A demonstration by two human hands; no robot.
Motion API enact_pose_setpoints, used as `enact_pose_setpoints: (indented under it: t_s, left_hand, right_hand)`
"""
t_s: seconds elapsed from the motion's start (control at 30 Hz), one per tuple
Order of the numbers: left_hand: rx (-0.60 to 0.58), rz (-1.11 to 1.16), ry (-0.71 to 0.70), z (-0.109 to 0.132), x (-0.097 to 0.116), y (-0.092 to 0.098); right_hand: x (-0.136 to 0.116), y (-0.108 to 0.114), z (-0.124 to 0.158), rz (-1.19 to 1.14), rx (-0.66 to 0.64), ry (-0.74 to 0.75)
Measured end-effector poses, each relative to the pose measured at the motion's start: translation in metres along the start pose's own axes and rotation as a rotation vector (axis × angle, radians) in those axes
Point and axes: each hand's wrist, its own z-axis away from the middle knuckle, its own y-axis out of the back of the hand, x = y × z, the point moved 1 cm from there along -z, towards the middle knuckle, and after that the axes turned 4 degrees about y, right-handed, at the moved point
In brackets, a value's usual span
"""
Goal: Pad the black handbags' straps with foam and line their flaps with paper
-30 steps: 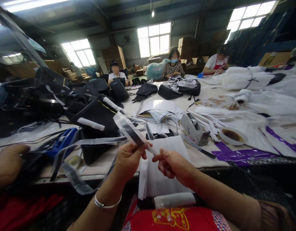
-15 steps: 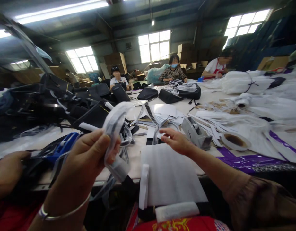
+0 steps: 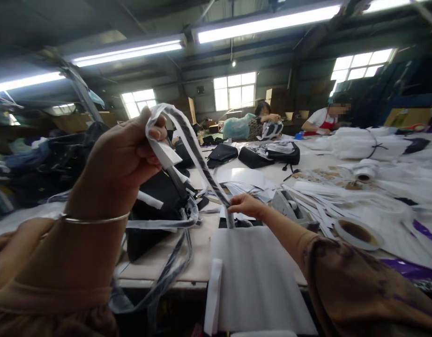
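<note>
My left hand [image 3: 128,145], with a bangle on its wrist, is raised and closed on a dark bag strap [image 3: 198,159] wrapped in clear and whitish film. A white slip [image 3: 168,155] hangs just under those fingers. From there the strap runs down to my right hand [image 3: 249,206], whose fingertips pinch it low. Its lower end reaches the top of a piece covered by a white foam sheet [image 3: 258,276], close to my body; what lies under the sheet is mostly hidden. More wrapped strap [image 3: 167,223] loops over the table edge on the left.
A black bag [image 3: 142,245] stands left of the foam sheet. A grey tape dispenser [image 3: 289,206], a tape roll [image 3: 358,234] and paper strips [image 3: 314,201] lie to the right. Another person's arm [image 3: 26,234] is at far left; co-workers sit across the table.
My left hand has risen with the strap, drawing it out straighter. My right hand, apart from the strap before, now pinches it. The view has tilted upward.
</note>
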Motion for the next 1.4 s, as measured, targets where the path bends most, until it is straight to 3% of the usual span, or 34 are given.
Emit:
enact_pose_setpoints:
  t_s: [0.2, 0.33, 0.43, 0.57, 0.7, 0.8, 0.87, 0.93, 1.0, 1.1, 1.2, 1.3, 1.4]
  left_hand:
    - [-0.005, -0.001, -0.056, 0.024, 0.003, -0.019]
    - [-0.03, -0.113, 0.017, 0.042, -0.024, -0.025]
    - [-0.012, -0.154, 0.091, 0.044, -0.059, -0.015]
    - [0.092, -0.277, 0.209, 0.048, -0.124, 0.006]
    - [0.193, -0.285, 0.271, 0.064, -0.183, 0.012]
    - [0.193, -0.277, 0.286, 0.079, -0.208, 0.007]
    - [0.143, -0.301, 0.302, 0.088, -0.216, 0.005]
    - [0.092, -0.356, 0.308, 0.096, -0.22, 0.006]
    - [0.054, -0.421, 0.302, 0.101, -0.222, 0.008]
    - [0.01, -0.481, 0.308, 0.103, -0.225, 0.008]
    - [0.002, -0.439, 0.403, 0.102, -0.229, 0.004]
    - [0.009, -0.297, 0.575, 0.101, -0.234, 0.001]
    - [-0.016, -0.182, 0.733, 0.104, -0.241, 0.004]
  right_hand:
    - [-0.001, -0.006, -0.018, 0.357, 0.322, -0.168]
    - [0.003, -0.012, -0.016, 0.383, 0.397, -0.214]
    - [0.001, -0.008, -0.002, 0.296, 0.427, -0.22]
    - [-0.011, -0.008, 0.037, 0.096, 0.44, -0.223]
    - [-0.03, -0.039, 0.093, -0.312, 0.215, -0.325]
    - [-0.044, -0.071, 0.12, -0.865, 0.034, -0.492]
    - [-0.048, -0.083, 0.125, -1.016, 0.091, -0.521]
    - [-0.047, -0.086, 0.122, -0.912, 0.196, -0.437]
    - [-0.046, -0.083, 0.118, -0.595, 0.235, -0.231]
    - [-0.044, -0.077, 0.116, 0.031, 0.168, 0.135]
    - [-0.041, -0.073, 0.122, 0.498, 0.136, 0.283]
    - [-0.039, -0.07, 0.128, 0.735, 0.155, 0.363]
    - [-0.039, -0.069, 0.131, 0.785, 0.194, 0.453]
